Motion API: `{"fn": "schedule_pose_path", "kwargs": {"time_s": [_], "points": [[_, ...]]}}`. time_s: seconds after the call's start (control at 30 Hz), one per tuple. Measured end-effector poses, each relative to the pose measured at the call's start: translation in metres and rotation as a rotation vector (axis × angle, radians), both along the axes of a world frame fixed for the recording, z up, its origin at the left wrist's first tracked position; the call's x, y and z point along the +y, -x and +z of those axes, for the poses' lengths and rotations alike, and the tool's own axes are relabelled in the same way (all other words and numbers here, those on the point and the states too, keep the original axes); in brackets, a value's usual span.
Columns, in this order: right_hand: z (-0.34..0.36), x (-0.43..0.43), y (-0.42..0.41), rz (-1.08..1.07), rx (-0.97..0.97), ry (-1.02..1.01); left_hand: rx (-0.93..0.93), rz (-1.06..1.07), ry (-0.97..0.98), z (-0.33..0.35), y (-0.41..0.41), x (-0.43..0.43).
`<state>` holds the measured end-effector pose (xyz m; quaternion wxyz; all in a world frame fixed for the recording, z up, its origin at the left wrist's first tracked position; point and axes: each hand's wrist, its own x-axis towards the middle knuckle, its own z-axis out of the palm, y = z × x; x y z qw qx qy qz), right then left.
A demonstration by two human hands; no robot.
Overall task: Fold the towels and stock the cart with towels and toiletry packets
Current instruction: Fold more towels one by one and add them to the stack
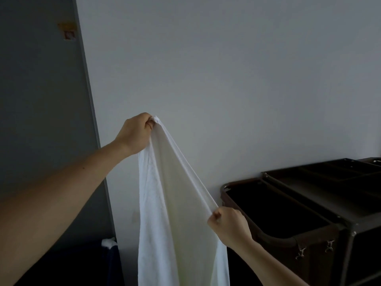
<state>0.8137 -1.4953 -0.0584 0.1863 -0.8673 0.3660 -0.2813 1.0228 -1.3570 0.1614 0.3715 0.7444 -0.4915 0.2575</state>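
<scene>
The left arm [51, 195] comes in from the lower left of the frame and looks very big because it is so close. The right arm [274, 263] comes up from the bottom, a little right of the middle.

The right hand [228, 226] is low, just right of the middle. Its fingers are curled and it pinches the top edge of a white towel [169, 203]. The left hand [137, 133] is higher up, near the middle of the frame. It grips a corner of the same towel. The two hands are well apart, and the edge of the towel runs tight and slanted between them, from the high hand down to the low hand. The rest of the towel hangs straight down in long soft folds and goes off the bottom of the frame.

On the right side stands a dark brown cart [309, 205]. The part near the right hand is a deep open bin with a round rim. Behind it, the top of the cart has flat trays. Two small metal clips [313, 251] hang on its front.

In the lower left, something small and white [108, 242] sits on something dark blue [114, 263]. I cannot tell what they are.

Behind it all is a plain pale wall [226, 69]. On the left is a grey door [41, 100] with a small yellow sticker [67, 30] in the upper left.
</scene>
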Motion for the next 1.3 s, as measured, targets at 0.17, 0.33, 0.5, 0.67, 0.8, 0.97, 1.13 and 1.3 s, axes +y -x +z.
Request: {"fn": "schedule_pose_path", "kwargs": {"time_s": [0.17,0.33,0.5,0.67,0.8,0.97,1.13,1.3], "points": [[-0.004,0.007,-0.008,0.07,-0.181,-0.06,0.225,-0.013,0.108,0.006,0.006,-0.006],[-0.007,0.002,0.002,0.053,-0.307,-0.046,0.347,0.011,0.095,0.009,0.002,-0.002],[-0.018,-0.001,0.011,0.069,-0.364,-0.123,0.367,0.018,0.102,0.005,0.001,0.0],[-0.03,0.001,0.016,0.069,-0.379,-0.242,0.343,0.012,0.113,0.006,0.006,-0.002],[-0.043,0.004,0.021,0.047,-0.352,-0.329,0.324,0.016,0.121,0.01,0.005,-0.002],[-0.066,-0.001,0.03,0.053,-0.195,-0.373,0.29,0.063,0.091,0.008,-0.004,0.001],[-0.06,-0.018,0.042,0.198,-0.148,-0.404,0.344,0.121,0.085,-0.004,-0.031,0.011],[-0.039,-0.034,0.056,0.252,-0.423,-0.682,0.521,0.146,0.155,-0.014,-0.063,0.024]]}}
